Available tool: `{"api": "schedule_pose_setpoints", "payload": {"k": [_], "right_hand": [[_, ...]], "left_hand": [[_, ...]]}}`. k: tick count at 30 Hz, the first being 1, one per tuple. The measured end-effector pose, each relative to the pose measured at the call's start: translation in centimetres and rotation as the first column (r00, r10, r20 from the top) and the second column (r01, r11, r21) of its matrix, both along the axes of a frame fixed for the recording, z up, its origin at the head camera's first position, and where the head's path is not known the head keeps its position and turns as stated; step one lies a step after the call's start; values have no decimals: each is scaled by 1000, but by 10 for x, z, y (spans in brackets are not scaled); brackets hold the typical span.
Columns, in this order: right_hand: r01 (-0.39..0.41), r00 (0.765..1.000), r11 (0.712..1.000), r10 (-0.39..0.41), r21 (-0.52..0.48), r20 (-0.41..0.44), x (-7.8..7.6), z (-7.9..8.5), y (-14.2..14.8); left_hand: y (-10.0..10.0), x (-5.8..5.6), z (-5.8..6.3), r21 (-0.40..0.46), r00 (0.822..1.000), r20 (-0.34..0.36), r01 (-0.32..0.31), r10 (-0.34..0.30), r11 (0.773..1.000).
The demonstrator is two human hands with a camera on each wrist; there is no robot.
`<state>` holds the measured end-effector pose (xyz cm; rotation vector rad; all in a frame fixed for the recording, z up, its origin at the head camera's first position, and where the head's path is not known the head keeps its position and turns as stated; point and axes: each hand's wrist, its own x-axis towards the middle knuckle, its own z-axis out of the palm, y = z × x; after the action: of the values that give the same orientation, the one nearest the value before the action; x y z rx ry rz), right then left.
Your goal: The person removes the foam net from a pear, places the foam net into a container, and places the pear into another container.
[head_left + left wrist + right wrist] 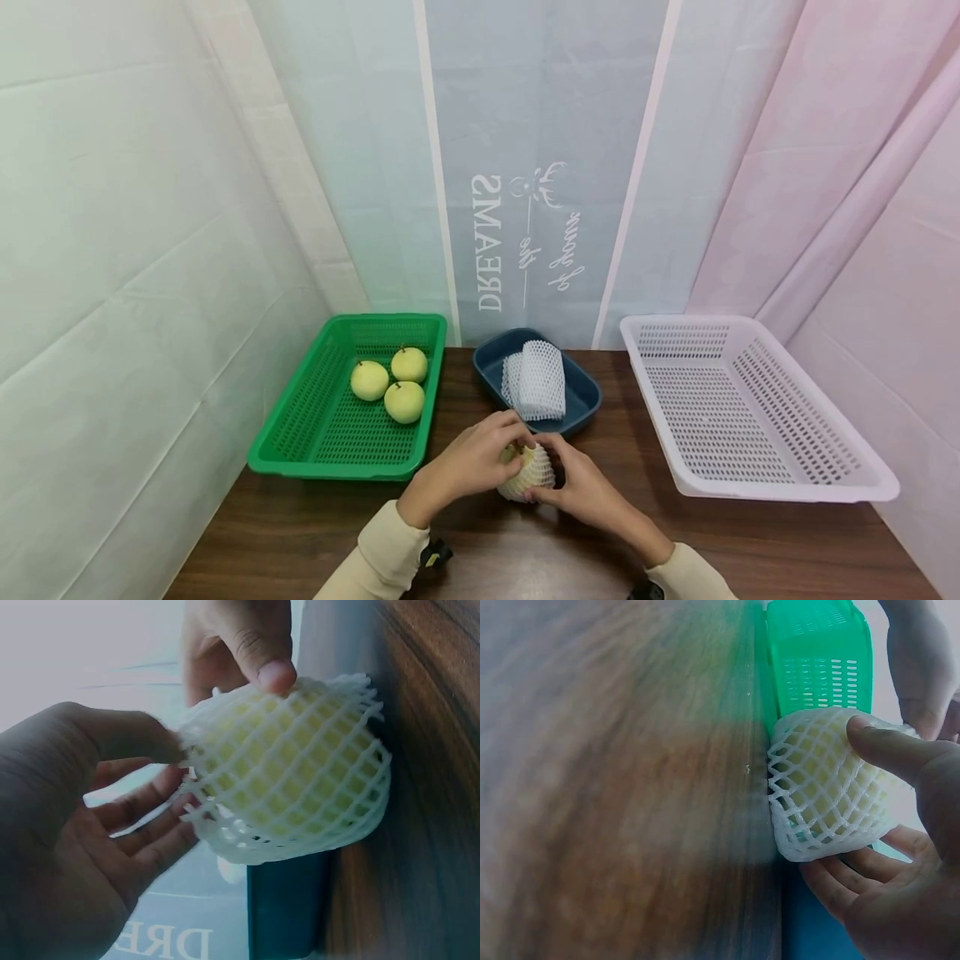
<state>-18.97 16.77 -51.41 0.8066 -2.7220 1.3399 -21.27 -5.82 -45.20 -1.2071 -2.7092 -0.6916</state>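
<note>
A pale yellow-green pear (528,457) sits low over the table in front of me, wrapped in a white foam net (300,769). At the net's open upper end, my left hand (477,452) pinches the rim between thumb and fingers. My right hand (588,490) grips the netted pear from the other side; in the right wrist view its thumb presses the mesh and its fingers curl under the far side. Mesh covers most of the fruit, and the fingers partly hide its top in the head view.
Three bare pears (405,402) lie in a green basket (337,472) at left. Behind the hands, a dark blue tray (585,400) holds white foam nets (543,379). A white basket (787,492) stands at right on the brown wooden table (495,558). Curtains hang behind.
</note>
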Motion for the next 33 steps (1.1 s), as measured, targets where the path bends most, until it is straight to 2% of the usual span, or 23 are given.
{"api": "schedule_pose_setpoints", "payload": {"k": [5, 10, 21, 27, 33], "right_hand": [[-3, 1000, 1000, 3, -2, 8, 0, 0, 0], [4, 1000, 1000, -4, 10, 20, 0, 0, 2], [-82, 996, 996, 80, 34, 45, -6, -3, 11], [-33, 999, 999, 31, 39, 34, -8, -6, 12], [44, 996, 999, -44, 4, 73, -10, -5, 11]], "left_hand": [[-4, 0, 2, -98, 997, 71, -29, 36, 995], [-2, -2, 2, -175, 983, 166, -53, 83, 983], [2, -4, -4, -208, 961, 254, -54, 107, 977], [3, -4, -7, -208, 953, 284, -48, 107, 977], [4, -6, -11, -210, 951, 287, -51, 112, 976]]}}
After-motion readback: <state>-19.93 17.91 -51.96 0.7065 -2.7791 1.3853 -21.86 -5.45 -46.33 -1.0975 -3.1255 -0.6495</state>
